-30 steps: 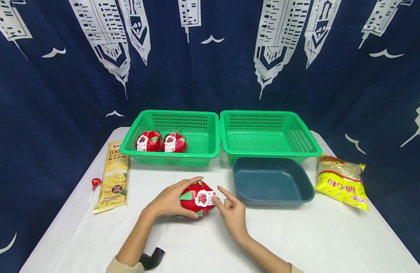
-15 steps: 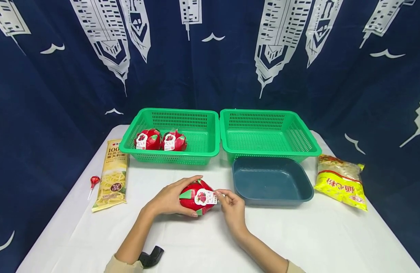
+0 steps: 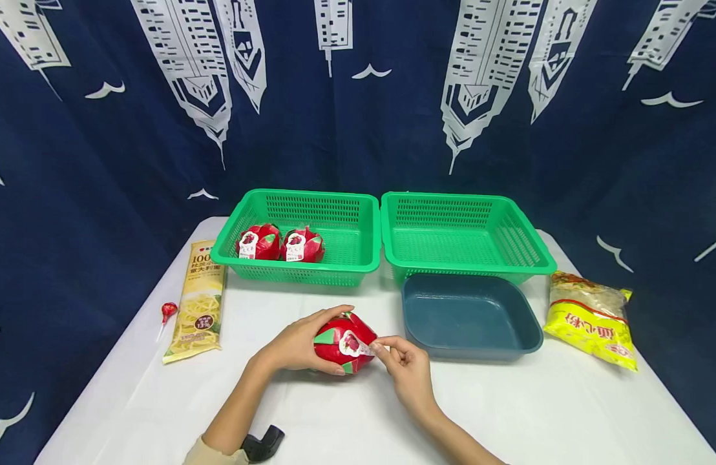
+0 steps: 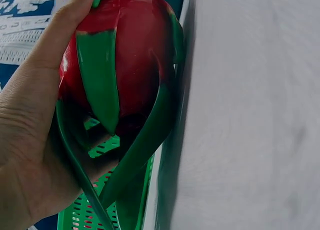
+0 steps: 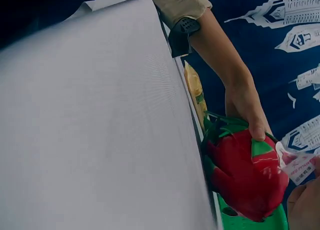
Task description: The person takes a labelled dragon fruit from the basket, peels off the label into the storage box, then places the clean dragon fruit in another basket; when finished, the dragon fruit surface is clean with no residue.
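A red dragon fruit with green scales rests on the white table in front of me. My left hand grips it from the left, thumb on the near side and fingers over the far side. A white label is stuck to its right face. My right hand pinches the label's right end between thumb and index finger. The right wrist view has that end of the label lifted off the skin. Long green scales of the fruit trail by the left palm in the left wrist view.
Two labelled dragon fruits sit in the left green basket. Beside it stands another green basket, with a dark blue tub in front. Pasta and a lollipop lie left, a yellow noodle bag right.
My right thumb and index finger have come together on the label's end and pulled it up from the fruit. The left hand keeps its grip. The head view has shifted slightly.
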Available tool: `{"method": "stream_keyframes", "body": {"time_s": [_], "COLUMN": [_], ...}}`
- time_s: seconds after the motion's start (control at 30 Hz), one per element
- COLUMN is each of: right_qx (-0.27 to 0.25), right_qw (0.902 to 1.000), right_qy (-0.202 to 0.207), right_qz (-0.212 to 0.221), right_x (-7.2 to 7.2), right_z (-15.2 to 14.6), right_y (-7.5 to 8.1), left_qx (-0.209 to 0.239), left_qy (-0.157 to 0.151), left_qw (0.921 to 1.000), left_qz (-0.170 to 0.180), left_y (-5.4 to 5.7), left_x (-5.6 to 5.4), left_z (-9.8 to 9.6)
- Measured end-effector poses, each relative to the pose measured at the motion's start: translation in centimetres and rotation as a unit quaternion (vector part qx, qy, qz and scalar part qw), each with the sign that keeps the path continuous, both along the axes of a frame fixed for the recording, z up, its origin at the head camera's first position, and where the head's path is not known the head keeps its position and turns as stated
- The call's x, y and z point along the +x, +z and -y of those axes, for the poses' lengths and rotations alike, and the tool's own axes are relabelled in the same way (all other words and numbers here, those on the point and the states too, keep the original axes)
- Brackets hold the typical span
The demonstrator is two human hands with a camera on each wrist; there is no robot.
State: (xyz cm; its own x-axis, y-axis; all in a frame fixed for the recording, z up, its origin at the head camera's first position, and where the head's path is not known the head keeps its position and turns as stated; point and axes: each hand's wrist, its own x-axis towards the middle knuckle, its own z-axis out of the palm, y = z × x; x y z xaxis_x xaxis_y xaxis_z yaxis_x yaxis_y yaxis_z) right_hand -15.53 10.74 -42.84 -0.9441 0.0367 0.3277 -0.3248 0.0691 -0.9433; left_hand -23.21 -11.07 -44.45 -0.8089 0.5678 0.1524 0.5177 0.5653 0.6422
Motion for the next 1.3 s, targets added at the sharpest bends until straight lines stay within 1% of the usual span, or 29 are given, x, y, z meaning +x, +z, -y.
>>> {"method": "stream_keyframes", "body": {"time_s": [0.07, 0.1, 0.17, 0.2, 0.23, 0.3, 0.33, 0.4, 0.43, 0.5, 0.57, 0.6, 0.67, 0.73, 0.77, 0.8, 0.87, 0.97, 1.03, 1.1, 1.2, 1.3], "right_qx": [-0.006, -0.014, -0.024, -0.019, -0.008, 0.038, 0.074, 0.153, 0.19, 0.254, 0.306, 0.322, 0.348, 0.369, 0.377, 0.384, 0.396, 0.404, 0.404, 0.41, 0.428, 0.46], "right_qw": [0.9983, 0.996, 0.991, 0.9887, 0.9887, 0.9909, 0.9908, 0.9852, 0.9803, 0.9671, 0.9505, 0.9431, 0.9295, 0.917, 0.9125, 0.9089, 0.9048, 0.905, 0.9061, 0.9046, 0.8949, 0.8755], "right_qy": [0.005, 0.004, -0.002, -0.011, -0.026, -0.057, -0.062, -0.059, -0.047, -0.003, 0.046, 0.07, 0.111, 0.14, 0.149, 0.154, 0.154, 0.134, 0.124, 0.119, 0.127, 0.147], "right_qz": [-0.059, -0.088, -0.132, -0.148, -0.147, -0.116, -0.095, -0.051, -0.027, 0.003, 0.029, 0.042, 0.053, 0.055, 0.053, 0.049, 0.032, 0.014, 0.006, 0.0, -0.012, -0.023], "right_x": [0.4, 0.5, -0.1, -0.5, -1.1, -2.4, -3.0, -4.4, -5.2, -6.6, -8.0, -8.6, -9.9, -10.9, -11.4, -11.8, -12.6, -13.3, -13.6, -13.8, -13.8, -13.6], "right_z": [-0.8, -1.3, -2.8, -3.7, -4.8, -6.9, -8.2, -10.5, -11.7, -13.6, -15.1, -15.6, -16.3, -16.5, -16.5, -16.4, -16.2, -15.9, -15.8, -15.8, -15.8, -15.8], "right_y": [0.6, 1.2, 2.2, 3.0, 3.6, 5.2, 5.7, 6.5, 6.4, 6.3, 5.8, 5.5, 4.6, 3.5, 3.0, 2.4, 1.4, 0.2, -0.3, -0.7, -1.0, -1.2], "left_qx": [0.003, 0.004, 0.003, 0.003, 0.004, 0.004, 0.005, 0.008, 0.01, 0.013, 0.014, 0.014, 0.015, 0.016, 0.017, 0.017, 0.016, 0.016, 0.017, 0.018, 0.019, 0.018], "left_qy": [0.0, 0.001, 0.002, 0.004, 0.003, 0.003, 0.004, 0.007, 0.008, 0.012, 0.014, 0.015, 0.013, 0.013, 0.012, 0.012, 0.012, 0.011, 0.01, 0.009, 0.01, 0.01], "left_qw": [1.0, 1.0, 1.0, 1.0, 1.0, 1.0, 1.0, 0.9998, 0.9998, 0.9995, 0.9994, 0.9994, 0.9994, 0.9994, 0.9993, 0.9993, 0.9993, 0.9992, 0.9992, 0.9992, 0.9992, 0.9992], "left_qz": [0.003, 0.002, 0.002, 0.002, 0.002, 0.005, 0.008, 0.014, 0.018, 0.025, 0.029, 0.029, 0.03, 0.029, 0.03, 0.03, 0.03, 0.034, 0.035, 0.035, 0.033, 0.035], "left_y": [-0.1, -0.1, -0.1, -0.1, -0.1, -0.1, -0.1, -0.1, -0.2, -0.3, -0.3, -0.3, -0.3, -0.3, -0.3, -0.3, -0.3, -0.3, -0.3, -0.3, -0.3, -0.3], "left_x": [0.1, 0.2, 0.2, 0.1, 0.1, 0.0, 0.0, 0.1, 0.1, 0.1, 0.1, 0.0, 0.0, 0.0, 0.0, 0.0, 0.0, 0.0, 0.0, 0.0, 0.0, 0.0], "left_z": [-0.2, -0.2, -0.3, -0.2, -0.2, -0.1, 0.0, 0.0, 0.1, 0.2, 0.2, 0.2, 0.2, 0.1, 0.1, 0.1, 0.1, 0.1, 0.1, 0.1, 0.2, 0.2]}}
